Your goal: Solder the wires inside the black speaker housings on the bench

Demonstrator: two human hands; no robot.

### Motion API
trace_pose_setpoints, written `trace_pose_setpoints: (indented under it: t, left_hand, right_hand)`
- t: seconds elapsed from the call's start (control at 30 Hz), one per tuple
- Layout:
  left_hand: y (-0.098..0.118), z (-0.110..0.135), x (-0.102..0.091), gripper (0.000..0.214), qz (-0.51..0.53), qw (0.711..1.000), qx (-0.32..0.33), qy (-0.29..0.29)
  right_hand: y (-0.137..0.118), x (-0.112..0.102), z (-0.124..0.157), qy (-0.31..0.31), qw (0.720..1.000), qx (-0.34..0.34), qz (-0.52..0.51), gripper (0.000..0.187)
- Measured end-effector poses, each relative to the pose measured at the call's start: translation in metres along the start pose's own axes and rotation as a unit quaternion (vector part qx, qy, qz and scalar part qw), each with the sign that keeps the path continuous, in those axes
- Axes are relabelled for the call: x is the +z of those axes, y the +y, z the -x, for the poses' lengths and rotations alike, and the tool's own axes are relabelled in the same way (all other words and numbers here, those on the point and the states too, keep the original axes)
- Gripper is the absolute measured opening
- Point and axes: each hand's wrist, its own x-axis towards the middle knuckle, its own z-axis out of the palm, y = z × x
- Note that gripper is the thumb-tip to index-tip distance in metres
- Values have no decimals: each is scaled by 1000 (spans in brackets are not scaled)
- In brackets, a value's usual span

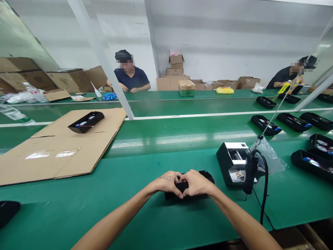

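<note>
In front of me on the green bench lies a black open housing (171,197), a long trough-like shell. Over its near wall curl the fingers of my left hand (168,182), its thumb pointing down the outside. My right hand (197,184) grips the same wall from the other side. The two thumbs nearly meet, and the fingertips are partly hidden inside the shell. To the right, a black electric screwdriver (249,172) hangs from a cord, bit downward. Behind it stands a black and silver screw feeder (231,163).
A flat cardboard sheet (75,152) at left carries another black housing (87,121). More housings (293,122) stand at right, beside a clear plastic bag (269,156). Two people (134,78) sit across the line. A slanted white post (104,62) rises at left.
</note>
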Motion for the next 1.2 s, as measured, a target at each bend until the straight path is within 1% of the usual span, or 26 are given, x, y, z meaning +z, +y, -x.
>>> trace_pose_setpoints:
  t: [0.23, 0.3, 0.4, 0.53, 0.6, 0.7, 0.8, 0.83, 0.87, 0.9, 0.93, 0.97, 1.0, 1.03, 1.07, 1.1, 1.13, 1.17, 1.2]
  left_hand:
    - [2, 2, 0, 59, 4, 1000, 4, -8]
    - [4, 3, -1, 59, 7, 1000, 9, -14]
    - [5, 4, -2, 66, 9, 1000, 19, -21]
    - [4, 6, -1, 67, 2, 999, 32, -19]
    - [2, 6, 0, 62, -9, 999, 37, -10]
    - [1, 9, 4, 47, -40, 998, 44, 8]
    - [2, 19, 17, 31, -83, 994, 58, 31]
    - [3, 24, 25, 28, -100, 992, 61, 42]
    - [3, 30, 33, 25, -116, 990, 65, 52]
    - [3, 36, 43, 23, -131, 987, 69, 61]
    - [2, 41, 53, 21, -143, 985, 74, 67]
    - [0, 47, 63, 19, -156, 982, 82, 73]
    - [-4, 51, 73, 16, -172, 977, 96, 81]
    - [-9, 54, 81, 13, -192, 970, 114, 94]
    - [-14, 57, 89, 12, -216, 960, 136, 112]
    - [-20, 58, 95, 12, -242, 948, 158, 133]
    - [-26, 58, 99, 14, -268, 934, 180, 155]
    - [-32, 57, 102, 16, -288, 920, 200, 176]
    - [-36, 55, 103, 18, -304, 908, 215, 195]
  right_hand:
    - [-4, 3, 4, 2, 1000, 23, 21, 56]
    - [-4, 4, 4, 6, 999, 26, 24, 54]
    - [-5, 7, 3, 12, 999, 31, 26, 44]
    - [-5, 9, 5, 14, 999, 34, 30, 45]
    - [-5, 10, 5, 16, 999, 31, 33, 45]
    - [-9, 15, 10, 26, 999, 17, 37, 46]
    - [-12, 23, 29, 37, 998, -7, 42, 46]
    - [-11, 26, 41, 63, 997, -25, 30, 47]
    - [-7, 29, 54, 115, 992, -46, 5, 46]
    - [-2, 32, 68, 196, 978, -61, -29, 45]
    - [7, 35, 83, 306, 947, -66, -69, 41]
    - [17, 37, 97, 430, 896, -49, -98, 35]
    - [30, 40, 110, 551, 828, -12, -107, 27]
    - [43, 42, 122, 647, 755, 32, -98, 23]
    - [58, 43, 130, 715, 690, 75, -83, 26]
    - [72, 44, 137, 747, 651, 115, -69, 36]
    - [86, 44, 142, 755, 636, 150, -57, 49]
    - [99, 44, 145, 743, 643, 179, -50, 60]
    - [111, 42, 147, 720, 663, 200, -48, 68]
